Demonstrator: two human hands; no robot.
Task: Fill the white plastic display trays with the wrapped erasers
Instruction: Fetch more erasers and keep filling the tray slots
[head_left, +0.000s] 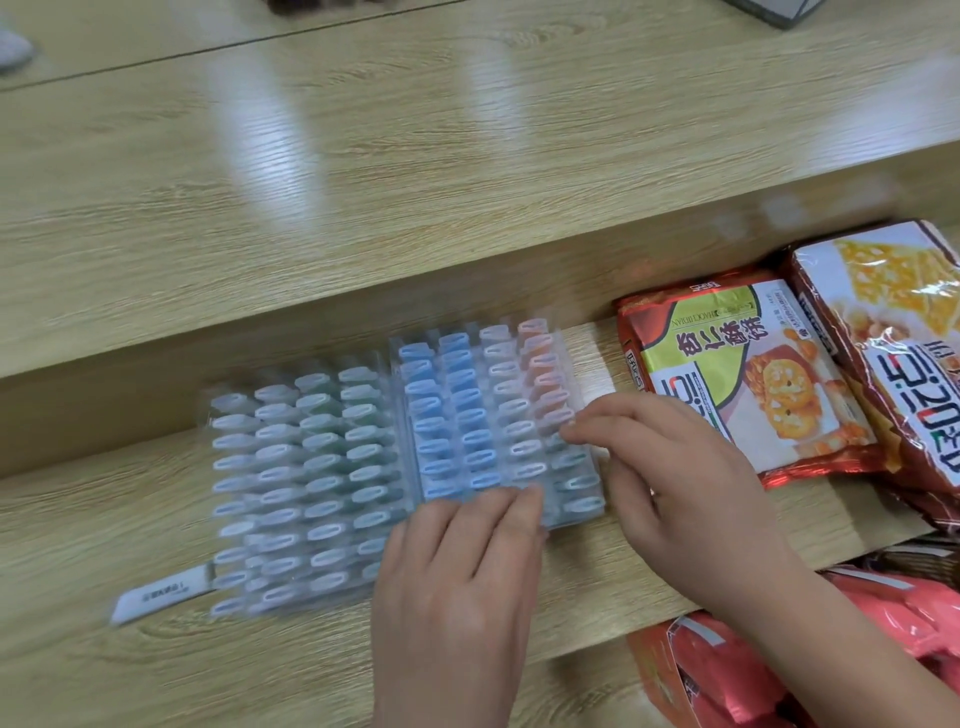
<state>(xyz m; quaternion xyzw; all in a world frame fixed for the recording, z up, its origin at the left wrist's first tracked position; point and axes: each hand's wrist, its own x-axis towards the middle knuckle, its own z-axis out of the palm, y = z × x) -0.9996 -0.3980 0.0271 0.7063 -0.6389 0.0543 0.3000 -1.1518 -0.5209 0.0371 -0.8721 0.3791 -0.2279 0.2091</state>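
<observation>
1. fingers (511, 512) of the left hand (457, 587) are straight and close together. they lie flat on the front rows of the right tray (565, 340) and hold nothing.
2. fingers (592, 423) of the right hand (675, 483) are bent, with the tips gathered at the right-hand column of the same tray. motion blur prevents confirming whether they pinch an eraser or only touch it.
3. wrapped erasers (467, 395) stand in four columns in the right tray: two blue columns on the left, a white column next, then an orange column at the far right. the near end of that last column looks greenish.
4. left tray (207, 415) touches the right tray side to side and reaches nearer to the front edge. its four columns are full, pale on the left and green toward the right.
5. both trays rest on a wooden shelf (597, 587) below a wooden counter (363, 156).
6. white label strip (161, 597) lies at the front left corner of the left tray.
7. two biscuit packets (743, 374) lie on the shelf to the right of the trays, near the right hand.
8. red packets (727, 670) lie on a lower level under the right forearm.
</observation>
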